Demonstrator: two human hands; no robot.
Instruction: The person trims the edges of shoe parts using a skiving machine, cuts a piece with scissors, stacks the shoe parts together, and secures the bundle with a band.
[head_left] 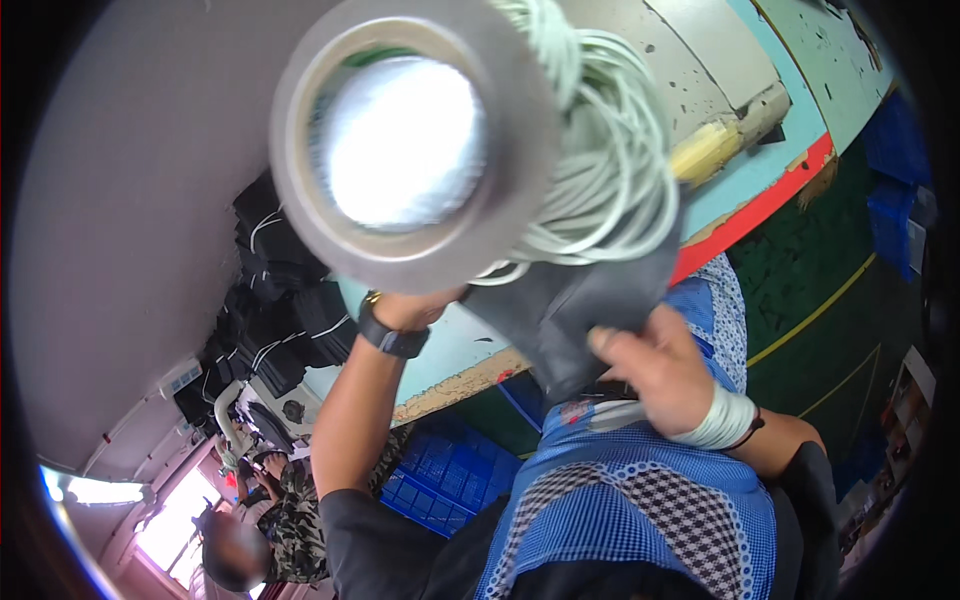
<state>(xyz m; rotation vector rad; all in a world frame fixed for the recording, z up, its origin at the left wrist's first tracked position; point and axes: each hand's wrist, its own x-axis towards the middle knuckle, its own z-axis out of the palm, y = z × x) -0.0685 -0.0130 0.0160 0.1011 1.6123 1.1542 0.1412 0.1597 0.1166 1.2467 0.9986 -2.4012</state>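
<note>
My right hand (655, 365) is closed on the near edge of a dark grey, flexible sheet (570, 320), its thumb lying on top. White cord is wound round my right wrist. The sheet hangs over the front edge of the worktable (450, 345). My left hand (418, 308) is beside the sheet's left side; its fingers are hidden behind a large tape roll (515, 130) close to the camera. A thick bundle of pale cord (615, 160) hangs next to the roll and covers the far part of the sheet.
On the table lies a rod-like piece with yellow wrapping (715, 145), near a red edge strip (760, 205). Bundled black pieces (270, 310) are stacked at the left. Blue crates (440, 475) stand under the table. Another person in camouflage clothing (300, 525) works at the lower left.
</note>
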